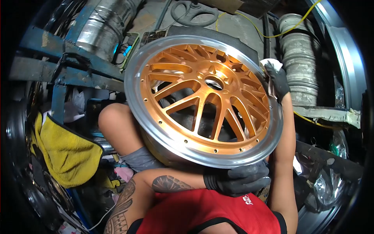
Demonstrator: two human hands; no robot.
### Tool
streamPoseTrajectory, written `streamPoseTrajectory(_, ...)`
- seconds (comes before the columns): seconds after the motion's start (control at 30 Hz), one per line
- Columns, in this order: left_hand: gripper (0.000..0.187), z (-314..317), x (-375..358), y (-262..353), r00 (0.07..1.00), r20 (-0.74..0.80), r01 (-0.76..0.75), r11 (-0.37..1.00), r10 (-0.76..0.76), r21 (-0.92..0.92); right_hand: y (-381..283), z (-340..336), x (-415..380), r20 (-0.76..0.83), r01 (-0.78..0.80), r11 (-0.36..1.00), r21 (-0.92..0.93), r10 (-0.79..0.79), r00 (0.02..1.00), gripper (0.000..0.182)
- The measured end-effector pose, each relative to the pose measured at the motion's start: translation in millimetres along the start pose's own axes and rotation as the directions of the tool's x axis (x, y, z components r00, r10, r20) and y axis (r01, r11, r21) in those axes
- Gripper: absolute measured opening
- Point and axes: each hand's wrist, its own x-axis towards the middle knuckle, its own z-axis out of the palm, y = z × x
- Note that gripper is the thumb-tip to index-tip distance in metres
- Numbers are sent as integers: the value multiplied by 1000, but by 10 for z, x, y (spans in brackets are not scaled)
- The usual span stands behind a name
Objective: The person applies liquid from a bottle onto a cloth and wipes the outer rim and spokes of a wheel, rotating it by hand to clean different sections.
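A large alloy wheel rim (202, 102) with copper-coloured spokes and a polished silver lip leans tilted in front of me. My right hand (277, 78), in a black glove, is closed on a piece of white cloth (272, 63) at the right side of the lip. The cloth hangs partly down the inner edge. Below the near edge of the rim, my left hand (239, 180), also black-gloved, has its fingers curled and presses against the lip. Part of its grip is hidden under the wheel.
A yellow towel (64, 150) hangs at the left beside a blue metal frame (58, 93). Stacked bare wheel barrels (299, 62) stand at the right, more metal (102, 33) at the upper left. A steering wheel (194, 13) lies at the back. A yellow cable (288, 33) crosses the upper right.
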Motion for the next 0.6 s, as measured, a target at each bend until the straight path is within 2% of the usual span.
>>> streamPoseTrajectory(0.07,26,20,-3,44,999,-28,14,999,-16,-48,3,21,14,12,19,1000,-9,-18,1000,34)
streamPoseTrajectory(0.13,26,37,-10,70,998,-45,30,996,-34,-89,78,-34,60,21,16,994,-105,-14,1000,35)
streamPoseTrajectory(0.17,27,33,-4,85,998,-48,39,993,-45,-109,35,-20,33,24,-41,996,-80,43,999,36)
streamPoseTrajectory(0.2,27,27,-7,95,997,-50,47,991,-53,-129,42,-1,21,6,-34,995,-92,35,999,36)
streamPoseTrajectory(0.27,29,-5,-12,89,997,-45,49,985,-57,-166,156,24,55,48,-65,996,67,62,997,35)
streamPoseTrajectory(0.3,30,-15,-14,69,997,-44,55,981,-64,-186,39,-22,49,71,-11,990,-141,21,997,33)
streamPoseTrajectory(0.33,32,-39,-29,76,997,-32,65,977,-73,-204,29,-6,95,58,19,997,-81,-15,998,33)
streamPoseTrajectory(0.4,34,-169,-28,27,992,7,124,960,-127,-250,96,49,39,41,37,999,37,-39,998,32)
streamPoseTrajectory(0.43,36,-252,-35,-34,986,22,165,951,-165,-260,111,6,40,63,56,997,-46,-53,997,32)
streamPoseTrajectory(0.47,37,-339,-43,-78,976,37,216,941,-214,-259,281,8,106,54,32,999,-35,-30,998,32)
streamPoseTrajectory(0.53,41,-513,-71,-238,946,43,322,924,-320,-207,106,37,16,84,90,986,-137,-79,993,34)
streamPoseTrajectory(0.57,42,-589,-93,-334,924,21,380,910,-382,-164,-10,65,-53,89,4,993,-119,6,996,36)
streamPoseTrajectory(0.6,44,-671,-115,-425,900,-24,430,895,-436,-121,-11,70,-26,74,-2,995,-105,10,997,38)
